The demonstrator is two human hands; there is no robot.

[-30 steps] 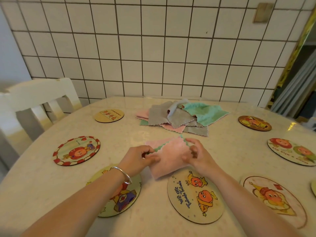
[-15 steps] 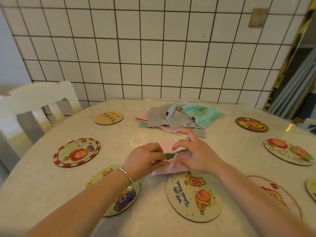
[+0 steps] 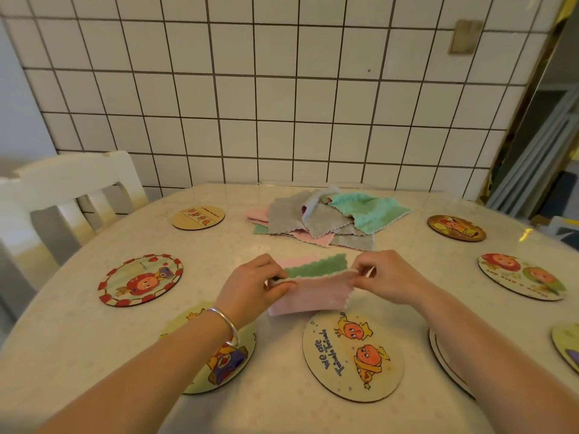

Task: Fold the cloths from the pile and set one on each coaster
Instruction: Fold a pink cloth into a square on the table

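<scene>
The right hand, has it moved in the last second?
Yes. The right hand has shifted right and slightly away, judged against the "we are" coaster: it was over the coaster's far edge, now it pinches the pink cloth's right corner.

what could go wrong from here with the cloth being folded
1. The pink cloth is pinched only at its top corners by the left hand and right hand, with a green cloth right behind it; the two may get folded together.
2. The lower edge hangs close to the lettered coaster, so the fold could come out uneven.
3. Reaching toward the pile could drag loose cloths across the table.
</scene>
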